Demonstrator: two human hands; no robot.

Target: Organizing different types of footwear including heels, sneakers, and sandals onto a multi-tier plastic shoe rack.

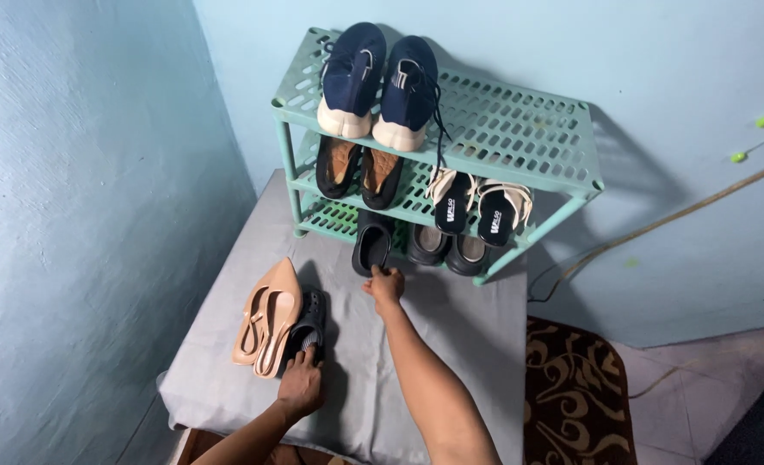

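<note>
A green plastic shoe rack [519, 129] stands on a grey cloth [476, 336] against a blue wall. My right hand [385, 284] reaches to the rack's bottom shelf and grips the heel of a black clog [371, 243] lying there. My left hand [301, 385] rests on the heel of a second black clog [309, 323] on the cloth. Right beside that clog lies a pair of beige pointed slingback shoes [268, 317].
Navy sneakers [380, 82] sit on the top shelf. Brown-lined black flats [360, 170] and black-and-white sandals [481, 207] fill the middle shelf. Black shoes [446, 248] stand on the bottom shelf. A patterned brown rug [575, 396] and a cable [657, 226] lie to the right.
</note>
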